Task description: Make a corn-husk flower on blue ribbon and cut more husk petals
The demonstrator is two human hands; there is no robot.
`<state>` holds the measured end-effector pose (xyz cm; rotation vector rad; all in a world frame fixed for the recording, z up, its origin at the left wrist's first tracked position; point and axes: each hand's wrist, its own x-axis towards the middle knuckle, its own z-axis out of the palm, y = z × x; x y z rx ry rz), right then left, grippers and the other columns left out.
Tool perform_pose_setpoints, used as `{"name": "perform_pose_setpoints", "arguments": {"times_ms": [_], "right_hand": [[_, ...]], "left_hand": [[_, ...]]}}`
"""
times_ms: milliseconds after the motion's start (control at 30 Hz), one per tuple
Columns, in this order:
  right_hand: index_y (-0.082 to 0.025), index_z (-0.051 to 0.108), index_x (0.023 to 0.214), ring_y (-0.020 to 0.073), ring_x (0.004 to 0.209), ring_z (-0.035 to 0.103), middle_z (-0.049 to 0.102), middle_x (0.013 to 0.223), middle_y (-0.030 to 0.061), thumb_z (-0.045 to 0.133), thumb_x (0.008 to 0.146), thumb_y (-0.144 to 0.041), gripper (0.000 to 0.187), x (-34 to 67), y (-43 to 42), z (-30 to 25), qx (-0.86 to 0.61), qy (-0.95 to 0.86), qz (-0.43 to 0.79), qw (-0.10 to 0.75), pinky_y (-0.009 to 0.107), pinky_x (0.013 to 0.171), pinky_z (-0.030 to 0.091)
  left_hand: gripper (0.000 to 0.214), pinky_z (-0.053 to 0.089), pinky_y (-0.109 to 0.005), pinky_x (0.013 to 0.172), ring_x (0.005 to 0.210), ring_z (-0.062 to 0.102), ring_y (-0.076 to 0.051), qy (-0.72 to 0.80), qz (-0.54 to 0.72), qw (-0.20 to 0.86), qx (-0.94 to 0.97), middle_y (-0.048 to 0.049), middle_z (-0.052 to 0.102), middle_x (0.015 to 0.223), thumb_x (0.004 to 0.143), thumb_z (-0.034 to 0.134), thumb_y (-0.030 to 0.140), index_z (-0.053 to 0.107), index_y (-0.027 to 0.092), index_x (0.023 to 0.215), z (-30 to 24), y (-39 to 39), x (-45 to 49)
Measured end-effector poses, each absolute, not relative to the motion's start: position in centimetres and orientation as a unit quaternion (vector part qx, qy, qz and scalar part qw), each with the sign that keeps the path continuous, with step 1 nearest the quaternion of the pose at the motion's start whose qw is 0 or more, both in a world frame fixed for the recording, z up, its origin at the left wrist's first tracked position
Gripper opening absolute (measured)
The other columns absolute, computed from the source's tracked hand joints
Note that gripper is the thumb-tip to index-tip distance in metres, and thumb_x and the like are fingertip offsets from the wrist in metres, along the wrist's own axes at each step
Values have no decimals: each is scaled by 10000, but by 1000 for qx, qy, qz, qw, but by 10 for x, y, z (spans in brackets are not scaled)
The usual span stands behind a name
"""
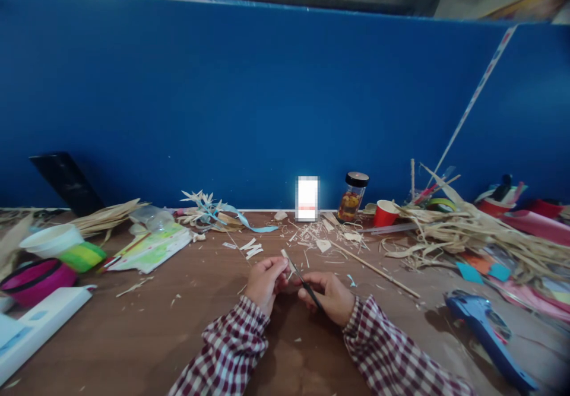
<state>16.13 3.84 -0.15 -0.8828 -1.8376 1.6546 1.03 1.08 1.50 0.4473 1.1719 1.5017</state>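
Observation:
Above the brown table, my left hand (266,280) is closed, its thumb and fingertips pinching a small pale strip (285,255) that looks like dried husk. Close to its right, my right hand (332,298) is closed round a slim tool (310,292) with a dark handle, its tip slanting up towards the strip. Whether the tool is scissors or tweezers I cannot tell. Beyond both hands lie many thin pale shavings (307,234) and a few short white strips (252,247). A long thin stick (378,270) lies to the right of them.
A blue glue gun (483,328) lies at the right, below a heap of dried husks (463,230). A lidded jar (351,197) and a red cup (385,213) stand near the blue partition (222,99). At left are a magenta bowl (42,283) and a white power strip (48,328).

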Motion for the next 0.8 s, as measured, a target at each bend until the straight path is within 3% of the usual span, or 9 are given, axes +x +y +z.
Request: {"name": "perform_pose_setpoints", "arguments": {"times_ms": [367,800], "right_hand": [[-131,619,928,69,429,441,501,494,-50,628,687,-395,357,161,38,-4,-330,-669,612,261,192,440,363],[-151,600,959,82,461,474,516,524,-44,621,662,-453,423,164,51,-4,-328,-623,628,332,208,458,382]], "left_hand": [[126,422,-126,393,410,460,-23,499,635,558,193,21,570,554,625,696,200,613,117,669,12,12,9],[146,457,-135,422,456,518,-36,497,627,566,201,-24,647,693,647,673,192,577,131,739,14,11,8]]}}
